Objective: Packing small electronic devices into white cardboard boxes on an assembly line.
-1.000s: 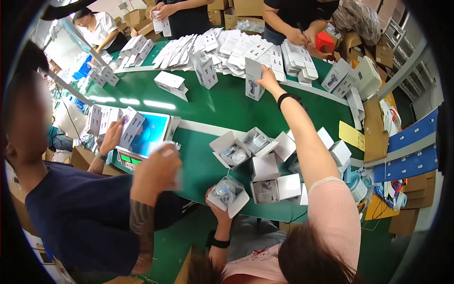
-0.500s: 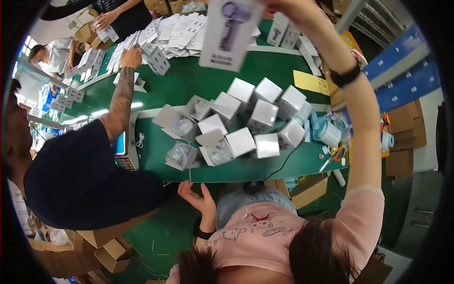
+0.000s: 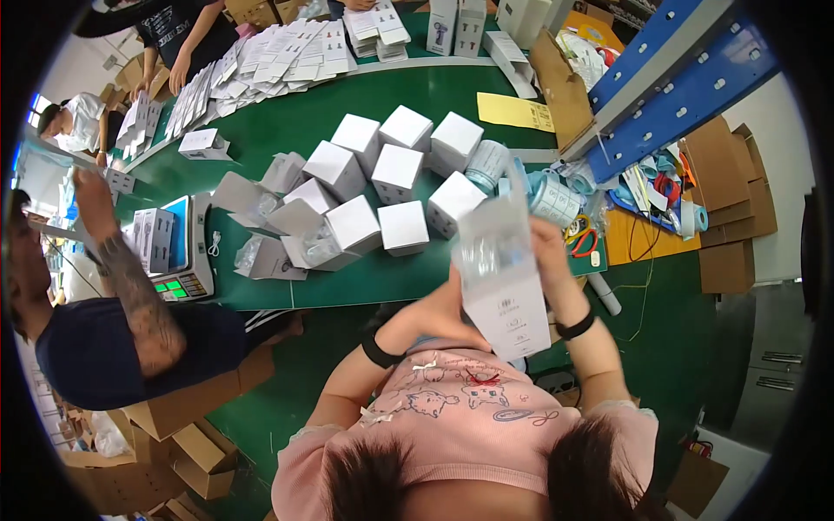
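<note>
In front of my chest I hold a white cardboard box (image 3: 512,321), tilted, with its top flap raised. Something wrapped in clear plastic shows in its open end. My left hand (image 3: 441,314) grips the box's left side, its fingertips partly hidden behind it. On the far right side, my right hand (image 3: 549,252) closes round the box near the raised flap. Just beyond stand several white boxes (image 3: 398,174) on the green table (image 3: 347,286). A few opened boxes (image 3: 317,247) at their left show clear plastic bags inside.
A co-worker sits at the left beside a digital scale (image 3: 195,260) bearing a box (image 3: 154,239). Flattened white cartons (image 3: 269,65) cover the far table edge. Tape rolls (image 3: 556,198), orange-handled scissors (image 3: 584,239) and a blue metal rack (image 3: 686,95) are at the right.
My right hand has come down from the far side with the box, and my left hand has risen to grip it. The co-worker's arm has drawn back; a box now stands on the scale.
</note>
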### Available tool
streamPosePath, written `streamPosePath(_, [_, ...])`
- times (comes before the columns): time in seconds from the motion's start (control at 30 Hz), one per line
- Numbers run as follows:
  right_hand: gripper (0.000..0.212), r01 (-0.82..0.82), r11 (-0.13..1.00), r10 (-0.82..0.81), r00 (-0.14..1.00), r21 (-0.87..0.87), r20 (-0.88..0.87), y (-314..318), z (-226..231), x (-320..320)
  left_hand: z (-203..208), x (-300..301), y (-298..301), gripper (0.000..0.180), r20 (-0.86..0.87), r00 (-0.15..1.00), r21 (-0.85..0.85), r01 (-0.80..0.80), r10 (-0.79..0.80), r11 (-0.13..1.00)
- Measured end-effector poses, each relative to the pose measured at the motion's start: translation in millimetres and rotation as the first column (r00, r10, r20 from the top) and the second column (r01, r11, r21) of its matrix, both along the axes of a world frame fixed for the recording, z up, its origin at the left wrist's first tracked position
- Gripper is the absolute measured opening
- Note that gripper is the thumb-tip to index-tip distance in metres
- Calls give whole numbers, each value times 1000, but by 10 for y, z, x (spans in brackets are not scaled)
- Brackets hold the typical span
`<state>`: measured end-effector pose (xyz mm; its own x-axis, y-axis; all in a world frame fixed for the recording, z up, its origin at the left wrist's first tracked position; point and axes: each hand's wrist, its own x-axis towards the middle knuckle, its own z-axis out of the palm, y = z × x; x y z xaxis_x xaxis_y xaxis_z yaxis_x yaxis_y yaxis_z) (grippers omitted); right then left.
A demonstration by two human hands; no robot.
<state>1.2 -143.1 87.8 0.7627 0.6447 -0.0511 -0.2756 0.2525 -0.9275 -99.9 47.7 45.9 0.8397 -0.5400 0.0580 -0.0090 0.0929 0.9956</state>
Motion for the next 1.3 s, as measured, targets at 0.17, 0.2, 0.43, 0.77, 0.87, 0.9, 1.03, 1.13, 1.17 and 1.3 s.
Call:
streamPosePath(0.17, [42, 424, 876, -218, 773, -230, 596, 9, -383, 39, -254, -78, -478, 135, -157, 939, -367, -344, 307, 864])
streamPosePath(0.2, [43, 550, 804, -232, 641, -226, 732, -16, -423, 35, -280, -38, -507, 131, -163, 918, -326, -395, 361, 859])
streamPosePath(0.43, [52, 354, 935, -349, 914, 15, 205, -314, -775, -113, -591, 303, -661, 111, -53, 767, 188, -621, 640, 761])
streamPosePath(0.77, [71, 507, 861, -438, 770, -29, 464, -394, -1361, -192, -816, 479, -659, 65, 335, 721, -10, -640, 606, 768])
streamPosePath(0.87, [48, 557, 825, -469, 766, -90, 440, -422, -1224, -241, -733, 566, -682, 57, 330, 746, 24, -620, 579, 785])
streamPosePath(0.9, [48, 564, 821, -476, 763, -90, 438, -433, -1197, -235, -713, 604, -678, 54, 437, 720, 110, -637, 538, 763])
streamPosePath(1.03, [42, 607, 768, -231, 557, -201, 798, -448, -1102, -194, -700, 659, -672, 47, 598, 684, 208, -636, 418, 743])
streamPosePath(1.13, [29, 648, 721, -125, 469, -244, 874, -398, -1001, -226, -711, 661, -637, 43, 625, 678, 213, -625, 387, 751])
streamPosePath(1.17, [29, 647, 722, -125, 470, -245, 874, -400, -973, -233, -709, 649, -619, 41, 624, 677, 207, -626, 391, 752])
streamPosePath(1.3, [26, 661, 705, -103, 454, -257, 885, -401, -944, -250, -806, 684, -642, 36, 605, 678, 141, -606, 417, 783])
